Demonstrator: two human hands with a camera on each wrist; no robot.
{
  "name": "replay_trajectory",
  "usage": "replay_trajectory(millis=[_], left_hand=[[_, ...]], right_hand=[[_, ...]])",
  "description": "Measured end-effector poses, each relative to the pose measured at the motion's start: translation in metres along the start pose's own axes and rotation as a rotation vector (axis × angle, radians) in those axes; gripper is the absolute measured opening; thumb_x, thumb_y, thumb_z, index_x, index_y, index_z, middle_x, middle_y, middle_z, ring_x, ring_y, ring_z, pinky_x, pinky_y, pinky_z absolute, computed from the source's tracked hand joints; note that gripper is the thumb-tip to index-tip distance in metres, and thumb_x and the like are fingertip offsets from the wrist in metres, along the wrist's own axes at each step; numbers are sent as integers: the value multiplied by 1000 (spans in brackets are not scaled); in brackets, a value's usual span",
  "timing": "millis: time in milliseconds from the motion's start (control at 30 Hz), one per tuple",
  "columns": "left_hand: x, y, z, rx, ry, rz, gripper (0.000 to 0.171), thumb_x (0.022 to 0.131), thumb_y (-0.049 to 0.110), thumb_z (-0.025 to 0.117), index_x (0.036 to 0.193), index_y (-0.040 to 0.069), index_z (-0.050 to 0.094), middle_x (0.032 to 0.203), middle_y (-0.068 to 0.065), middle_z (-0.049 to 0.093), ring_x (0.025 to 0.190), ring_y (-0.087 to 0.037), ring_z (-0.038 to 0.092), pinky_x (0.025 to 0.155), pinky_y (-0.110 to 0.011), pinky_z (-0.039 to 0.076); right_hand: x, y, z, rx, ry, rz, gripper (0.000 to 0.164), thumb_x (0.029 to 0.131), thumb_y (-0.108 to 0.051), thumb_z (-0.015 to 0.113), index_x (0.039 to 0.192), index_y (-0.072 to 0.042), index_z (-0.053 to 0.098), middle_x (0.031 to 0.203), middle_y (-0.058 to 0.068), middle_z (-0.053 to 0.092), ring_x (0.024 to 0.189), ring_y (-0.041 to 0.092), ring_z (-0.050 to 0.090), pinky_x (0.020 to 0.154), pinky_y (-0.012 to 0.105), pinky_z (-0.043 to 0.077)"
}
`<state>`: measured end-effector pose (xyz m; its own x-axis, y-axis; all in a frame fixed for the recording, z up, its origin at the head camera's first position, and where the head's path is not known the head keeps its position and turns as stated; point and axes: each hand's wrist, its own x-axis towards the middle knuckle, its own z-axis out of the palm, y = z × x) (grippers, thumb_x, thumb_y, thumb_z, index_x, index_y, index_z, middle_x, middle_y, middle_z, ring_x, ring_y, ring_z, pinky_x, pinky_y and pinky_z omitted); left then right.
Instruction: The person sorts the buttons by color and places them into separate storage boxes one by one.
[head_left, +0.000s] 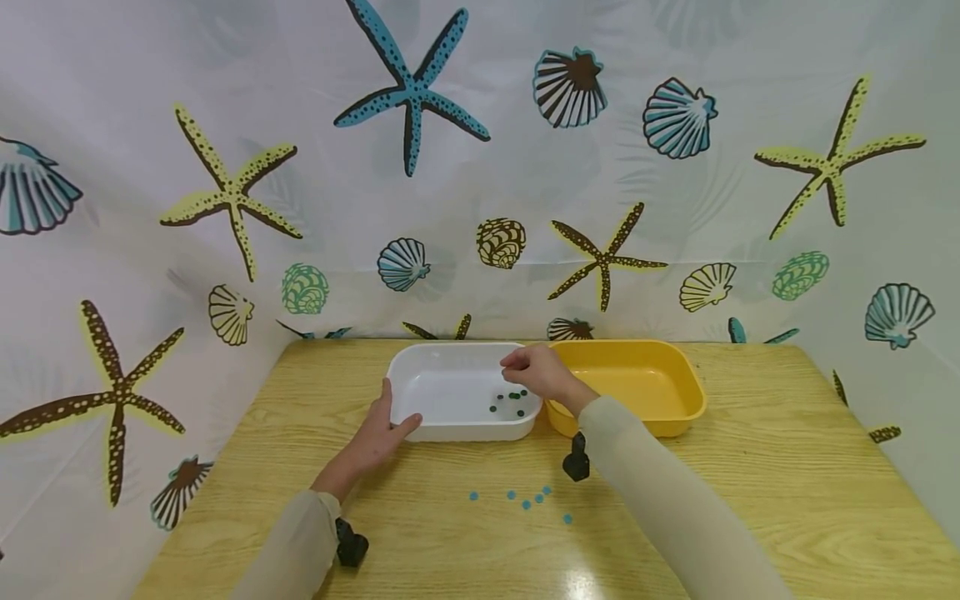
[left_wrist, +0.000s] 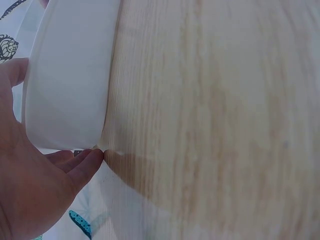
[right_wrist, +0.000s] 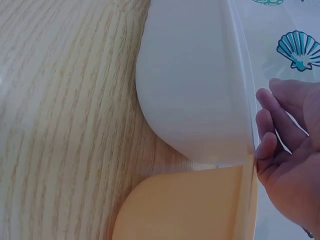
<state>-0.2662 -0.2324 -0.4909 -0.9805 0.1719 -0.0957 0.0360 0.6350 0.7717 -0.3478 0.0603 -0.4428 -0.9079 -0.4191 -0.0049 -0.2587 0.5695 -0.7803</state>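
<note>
A white plastic tub [head_left: 442,432] stands at the back of the table. My left hand [head_left: 377,439] holds its front left corner, thumb on the front rim and fingers along the left side. In the left wrist view, fingertips [left_wrist: 92,161] lie against the tub's lower edge. Several small dark green discs [head_left: 521,413] lie inside at the right end. Above that end hovers my right hand [head_left: 542,372], fingers bent and thumb close to the index finger. In the right wrist view the fingers [right_wrist: 272,112] show beyond the rim; I cannot tell whether they pinch a disc.
A yellow tub [head_left: 678,421] stands right beside the white one, under my right wrist. Several small blue discs [head_left: 527,505] lie scattered on the wooden table [head_left: 420,542] in front. A white cloth [head_left: 465,308] printed with shells and starfish hangs behind and at both sides.
</note>
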Motion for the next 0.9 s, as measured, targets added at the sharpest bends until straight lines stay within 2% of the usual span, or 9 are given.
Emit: replay_trajectory(millis=[500, 900], left_hand=[[3, -3, 2, 4, 21, -4, 89, 99, 38, 46, 146, 1, -20, 152, -30, -8, 140, -42, 1, 110, -54, 9], [4, 0, 0, 19, 35, -10, 93, 97, 42, 50, 146, -3, -16, 152, -29, -8, 139, -43, -1, 109, -55, 9]], right_hand=[[-24, 4, -20, 22, 21, -45, 28, 92, -13, 63, 116, 0, 65, 104, 7, 65, 92, 20, 59, 82, 31, 50], [-57, 10, -44, 13, 49, -86, 25, 91, -12, 63, 112, 1, 67, 101, 6, 66, 93, 21, 59, 80, 32, 50]])
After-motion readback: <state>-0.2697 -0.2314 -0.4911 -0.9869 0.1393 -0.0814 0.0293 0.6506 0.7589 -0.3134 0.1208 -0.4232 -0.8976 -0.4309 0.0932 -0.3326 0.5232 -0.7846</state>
